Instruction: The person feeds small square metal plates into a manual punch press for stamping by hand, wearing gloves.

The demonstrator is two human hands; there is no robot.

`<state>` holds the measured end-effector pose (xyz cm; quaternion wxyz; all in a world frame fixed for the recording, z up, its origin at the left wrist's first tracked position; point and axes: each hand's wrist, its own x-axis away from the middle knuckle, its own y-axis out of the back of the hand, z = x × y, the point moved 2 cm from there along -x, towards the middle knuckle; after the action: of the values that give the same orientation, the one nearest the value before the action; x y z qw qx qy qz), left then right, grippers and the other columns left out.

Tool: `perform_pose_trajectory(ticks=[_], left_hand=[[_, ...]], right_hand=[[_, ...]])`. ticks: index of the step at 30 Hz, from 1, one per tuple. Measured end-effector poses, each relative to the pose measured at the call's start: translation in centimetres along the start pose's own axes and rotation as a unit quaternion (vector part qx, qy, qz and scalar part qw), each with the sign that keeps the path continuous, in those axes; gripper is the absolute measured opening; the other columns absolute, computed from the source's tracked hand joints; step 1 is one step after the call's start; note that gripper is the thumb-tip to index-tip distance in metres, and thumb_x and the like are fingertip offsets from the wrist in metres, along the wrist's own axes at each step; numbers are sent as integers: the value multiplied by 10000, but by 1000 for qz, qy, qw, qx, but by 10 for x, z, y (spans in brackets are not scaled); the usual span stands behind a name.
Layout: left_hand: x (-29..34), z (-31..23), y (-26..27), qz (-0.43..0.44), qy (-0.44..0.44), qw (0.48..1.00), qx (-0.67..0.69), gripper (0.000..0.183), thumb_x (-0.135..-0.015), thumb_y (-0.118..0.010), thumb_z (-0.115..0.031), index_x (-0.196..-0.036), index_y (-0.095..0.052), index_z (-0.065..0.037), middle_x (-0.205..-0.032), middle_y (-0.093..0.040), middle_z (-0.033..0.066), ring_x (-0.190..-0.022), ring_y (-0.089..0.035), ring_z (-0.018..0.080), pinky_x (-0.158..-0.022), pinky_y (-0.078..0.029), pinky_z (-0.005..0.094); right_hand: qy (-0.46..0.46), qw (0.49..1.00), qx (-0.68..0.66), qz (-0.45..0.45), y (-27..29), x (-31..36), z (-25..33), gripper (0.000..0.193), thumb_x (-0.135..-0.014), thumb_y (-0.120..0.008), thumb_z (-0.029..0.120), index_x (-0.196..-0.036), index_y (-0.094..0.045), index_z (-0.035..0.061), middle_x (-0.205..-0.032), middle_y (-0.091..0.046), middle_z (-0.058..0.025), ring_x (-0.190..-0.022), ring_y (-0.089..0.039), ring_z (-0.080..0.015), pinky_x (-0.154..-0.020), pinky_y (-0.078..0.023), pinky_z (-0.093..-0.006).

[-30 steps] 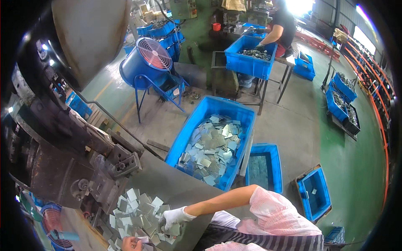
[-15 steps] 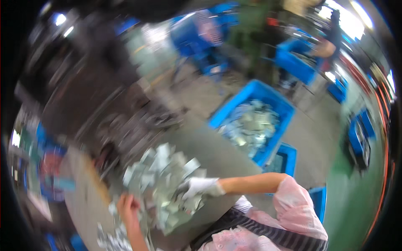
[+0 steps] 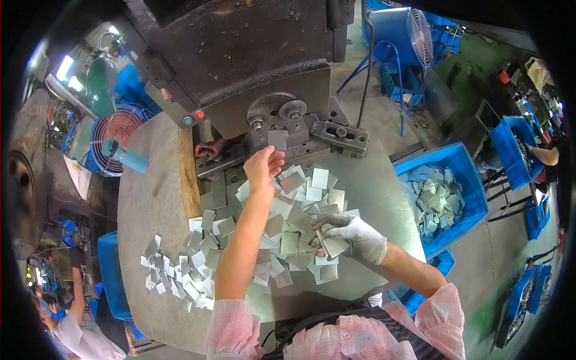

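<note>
My bare left hand (image 3: 263, 171) reaches up to the die of a press (image 3: 294, 111). Its fingers are closed at the lower edge of a small square metal plate (image 3: 277, 139), which stands against the die. My right hand (image 3: 359, 236), in a pale glove with grey fingertips, grips a metal piece (image 3: 333, 246) over the right side of a loose heap of similar plates (image 3: 290, 243). The heap covers the middle of the metal table (image 3: 375, 201), below the die. Smaller bright pieces (image 3: 180, 275) lie spread to the left of my left forearm.
A blue bin (image 3: 474, 225) of metal pieces stands right of the table. Clamp blocks (image 3: 340, 137) flank the die, and a wooden strip (image 3: 189, 180) runs along its left. Red and green buttons (image 3: 194, 117) sit on the press. Fans, a teal bottle (image 3: 125, 156) and other people are farther off.
The view has swung round to face the press and become sharp. My left hand has moved from the left edge of the heap up to the die. The right hand stays by the heap.
</note>
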<state>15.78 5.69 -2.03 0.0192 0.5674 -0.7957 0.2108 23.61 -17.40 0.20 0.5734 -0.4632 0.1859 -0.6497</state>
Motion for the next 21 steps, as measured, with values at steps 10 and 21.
perform_pose_trajectory(ticks=[10,21], left_hand=[[-6,9,-14,-36,41,998,36,159,-784,-658,-155,-842,-603,-17,-753,-665,105,-590,-622,141,-493,-485,212],[-6,10,-14,-26,39,998,44,121,-790,-673,-151,-818,-629,-41,-713,-654,60,-588,-613,120,-514,-500,215]], right_hand=[[6,999,-40,-22,12,-14,6,296,-850,-575,53,-1123,-524,-49,-945,-620,-144,-857,-646,-256,-740,-568,-368],[63,997,-53,-4,19,-27,18,313,-904,-500,132,-1162,-467,-42,-1024,-607,-189,-870,-652,-287,-704,-556,-334]])
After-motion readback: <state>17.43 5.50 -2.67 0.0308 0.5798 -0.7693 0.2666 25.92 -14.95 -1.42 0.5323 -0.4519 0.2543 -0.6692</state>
